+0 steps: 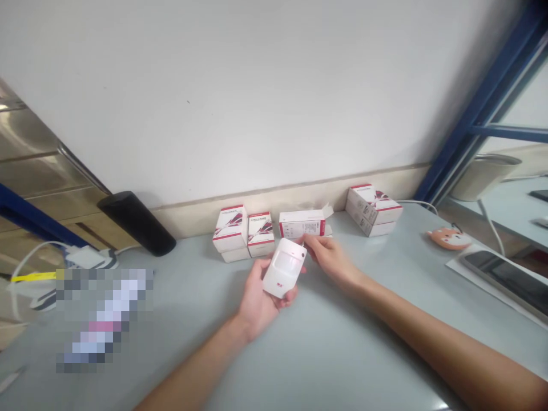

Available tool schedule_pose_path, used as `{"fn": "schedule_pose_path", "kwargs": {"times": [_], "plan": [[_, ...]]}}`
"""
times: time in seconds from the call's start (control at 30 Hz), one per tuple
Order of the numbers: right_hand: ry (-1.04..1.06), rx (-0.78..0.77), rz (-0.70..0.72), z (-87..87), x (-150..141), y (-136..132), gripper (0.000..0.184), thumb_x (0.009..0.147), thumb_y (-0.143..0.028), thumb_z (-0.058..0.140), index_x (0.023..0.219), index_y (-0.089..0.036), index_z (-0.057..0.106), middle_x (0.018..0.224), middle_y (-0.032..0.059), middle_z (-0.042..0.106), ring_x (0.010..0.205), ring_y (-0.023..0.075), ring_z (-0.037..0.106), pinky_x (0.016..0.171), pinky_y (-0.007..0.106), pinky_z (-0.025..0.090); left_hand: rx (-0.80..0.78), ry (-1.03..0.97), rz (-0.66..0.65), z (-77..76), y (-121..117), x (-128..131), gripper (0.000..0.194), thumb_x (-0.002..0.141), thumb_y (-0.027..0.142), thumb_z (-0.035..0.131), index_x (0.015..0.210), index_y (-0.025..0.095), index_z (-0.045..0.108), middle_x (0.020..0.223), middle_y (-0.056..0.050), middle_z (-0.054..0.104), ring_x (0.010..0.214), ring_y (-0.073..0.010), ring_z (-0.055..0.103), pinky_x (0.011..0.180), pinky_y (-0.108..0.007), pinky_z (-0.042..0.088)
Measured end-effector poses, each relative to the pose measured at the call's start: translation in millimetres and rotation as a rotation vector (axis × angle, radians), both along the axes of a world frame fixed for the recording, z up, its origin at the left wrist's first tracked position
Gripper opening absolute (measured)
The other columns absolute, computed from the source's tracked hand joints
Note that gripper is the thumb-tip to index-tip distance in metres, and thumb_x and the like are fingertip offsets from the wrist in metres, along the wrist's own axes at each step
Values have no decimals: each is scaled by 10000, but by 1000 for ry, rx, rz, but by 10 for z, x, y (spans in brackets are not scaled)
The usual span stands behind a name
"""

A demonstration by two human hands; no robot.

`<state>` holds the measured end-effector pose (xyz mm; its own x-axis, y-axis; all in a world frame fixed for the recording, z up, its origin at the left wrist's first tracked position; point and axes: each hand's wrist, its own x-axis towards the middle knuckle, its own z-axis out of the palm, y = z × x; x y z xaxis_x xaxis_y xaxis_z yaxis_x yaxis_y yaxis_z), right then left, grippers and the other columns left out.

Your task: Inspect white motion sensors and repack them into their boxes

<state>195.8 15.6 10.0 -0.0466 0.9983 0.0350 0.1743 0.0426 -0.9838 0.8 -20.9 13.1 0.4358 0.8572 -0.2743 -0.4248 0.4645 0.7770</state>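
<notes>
Head view: white sensor (pixel 284 275) cradled in left hand (pixel 261 299), right hand (pixel 329 257) at top.

- We see a grey desk (pixel 342 354) running up to a white wall (pixel 257 85).
- Two pairs of stacked red-and-white boxes (pixel 244 233) stand side by side near the wall; another stack (pixel 373 209) sits further right, well apart.
- A black cylinder (pixel 136 221) lies tilted at the left by the wall.
- We note an orange fox-shaped item (pixel 447 237) at the right, just beside a dark tablet (pixel 505 279) on white paper.
- White cables (pixel 29 257) and a yellow tag (pixel 32 277) sit far left.
- A blue metal frame (pixel 475 114) and a metal bowl (pixel 486 174) are at the right.
</notes>
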Motion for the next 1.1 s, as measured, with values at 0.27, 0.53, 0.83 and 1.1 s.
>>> {"fn": "schedule_pose_path", "kwargs": {"times": [0.27, 0.53, 0.83, 1.1], "plan": [[120, 175, -366, 199, 510, 253, 443, 929, -610, 605, 917, -205, 781, 608, -37, 406, 559, 131, 331, 522, 293, 256, -36, 88, -257, 83, 8, -36, 538, 995, 459, 341, 1028, 74, 715, 686, -85, 619, 493, -138, 434, 501, -294, 245], [211, 356, -453, 358, 740, 306, 443, 941, -632, 618, 906, -218, 771, 618, -36, 389, 543, 127, 324, 489, 284, 260, -111, 45, -347, 83, 28, -71, 422, 969, 471, 433, 1067, 138, 675, 972, -124, 692, 536, -108, 426, 527, -275, 262], [343, 444, -642, 405, 1144, 436, 440, 909, -620, 668, 882, -193, 769, 581, -61, 367, 498, 100, 314, 440, 257, 253, -95, 121, -432, 114, 56, -87, 457, 975, 515, 404, 1051, 139, 653, 923, -94, 664, 529, -94, 419, 511, -250, 262], [384, 447, -667, 382, 1280, 480, 456, 910, -637, 690, 896, -186, 759, 607, -67, 381, 499, 76, 338, 436, 219, 308, -80, 141, -457, 109, 101, -120, 459, 959, 520, 431, 1094, 142, 655, 927, -98, 672, 517, -104, 436, 493, -249, 280]]}}
